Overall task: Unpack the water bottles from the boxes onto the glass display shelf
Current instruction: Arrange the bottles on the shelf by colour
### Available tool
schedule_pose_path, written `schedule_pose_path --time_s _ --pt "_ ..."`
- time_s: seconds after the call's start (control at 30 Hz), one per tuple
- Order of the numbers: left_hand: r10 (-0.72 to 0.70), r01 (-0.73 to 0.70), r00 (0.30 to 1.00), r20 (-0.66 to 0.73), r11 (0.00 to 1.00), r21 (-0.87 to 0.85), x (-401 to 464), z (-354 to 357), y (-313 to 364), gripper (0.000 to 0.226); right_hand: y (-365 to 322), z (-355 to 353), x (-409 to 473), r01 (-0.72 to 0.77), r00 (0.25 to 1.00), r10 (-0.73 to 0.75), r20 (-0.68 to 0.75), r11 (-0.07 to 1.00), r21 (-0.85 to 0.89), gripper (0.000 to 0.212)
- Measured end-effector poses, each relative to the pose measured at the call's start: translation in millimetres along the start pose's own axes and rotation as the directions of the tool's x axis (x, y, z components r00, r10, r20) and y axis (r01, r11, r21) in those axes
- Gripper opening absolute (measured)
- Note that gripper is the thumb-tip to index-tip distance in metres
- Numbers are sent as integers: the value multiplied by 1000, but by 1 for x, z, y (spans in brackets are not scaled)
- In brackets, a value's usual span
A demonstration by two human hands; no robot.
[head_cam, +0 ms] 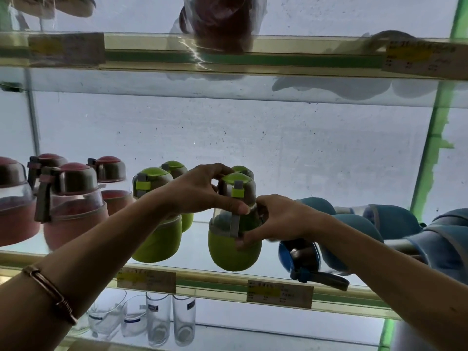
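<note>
A green water bottle (231,252) with a grey lid stands upright near the front of the glass display shelf (215,276). My left hand (200,191) grips it from the left around the lid and neck. My right hand (281,219) holds its body from the right, thumb on the green sleeve. Three more green bottles stand close by, one to the left (159,239) and two behind (174,168). Pink bottles (73,211) fill the shelf's left part. No box is in view.
Blue bottles (354,236) lie on their sides at the shelf's right, one (301,257) close to my right hand. Price labels (279,293) hang on the shelf edge. Drinking glasses (158,320) stand on the shelf below. A wrapped dark red item (220,24) sits on the shelf above.
</note>
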State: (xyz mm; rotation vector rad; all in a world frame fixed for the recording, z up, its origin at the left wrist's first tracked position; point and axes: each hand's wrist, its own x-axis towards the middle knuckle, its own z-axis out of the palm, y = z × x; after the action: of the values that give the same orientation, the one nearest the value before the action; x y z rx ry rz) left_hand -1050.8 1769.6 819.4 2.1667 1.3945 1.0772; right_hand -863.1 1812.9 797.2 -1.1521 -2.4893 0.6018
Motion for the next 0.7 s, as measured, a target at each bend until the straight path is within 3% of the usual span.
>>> schedule_pose_path --time_s 0.23,0.4,0.7 --pt "-25 32 992 122 998 -60 0 7 -2 65 5 1 4 12 998 -14 59 999 37 63" --pt "-12 21 996 89 994 -106 -3 10 -7 67 3 3 -1 17 999 -18 32 999 27 62" --pt "-56 64 994 95 994 -93 -14 10 9 56 -7 4 -12 29 1000 -29 -2 988 -153 60"
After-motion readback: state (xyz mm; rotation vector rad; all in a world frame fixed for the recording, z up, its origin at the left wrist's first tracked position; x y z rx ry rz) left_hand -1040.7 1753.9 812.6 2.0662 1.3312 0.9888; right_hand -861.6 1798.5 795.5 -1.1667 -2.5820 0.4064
